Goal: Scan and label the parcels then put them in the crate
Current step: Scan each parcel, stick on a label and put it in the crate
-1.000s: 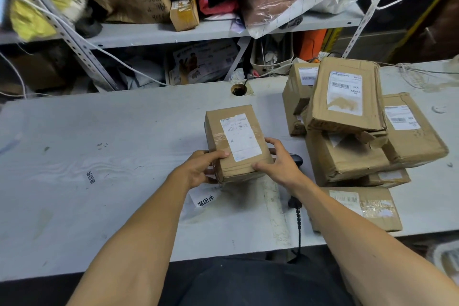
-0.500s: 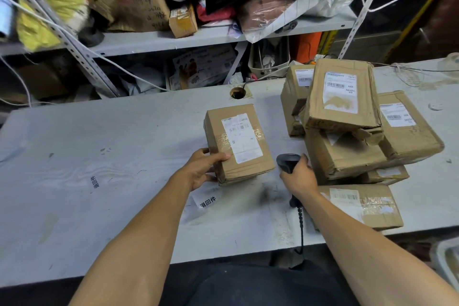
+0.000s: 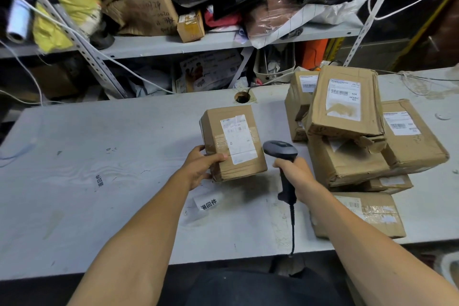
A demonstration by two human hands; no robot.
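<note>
A brown cardboard parcel [image 3: 232, 141] with a white shipping label on top sits on the grey table [image 3: 99, 156]. My left hand [image 3: 201, 165] grips its near left corner, thumb on the top face. My right hand [image 3: 295, 174] holds a black corded barcode scanner [image 3: 280, 150] by its handle. The scanner's head is raised just right of the parcel and points toward its label. No crate is in view.
A pile of several labelled brown parcels [image 3: 347, 131] fills the table's right side, with one flat parcel [image 3: 372, 213] at the front edge. A small white sticker [image 3: 208, 204] lies near my left wrist. Cluttered shelves [image 3: 198, 42] stand behind the table.
My right hand left the parcel, took the scanner from the table and lifted it beside the parcel. My left hand kept its hold on the parcel's corner.
</note>
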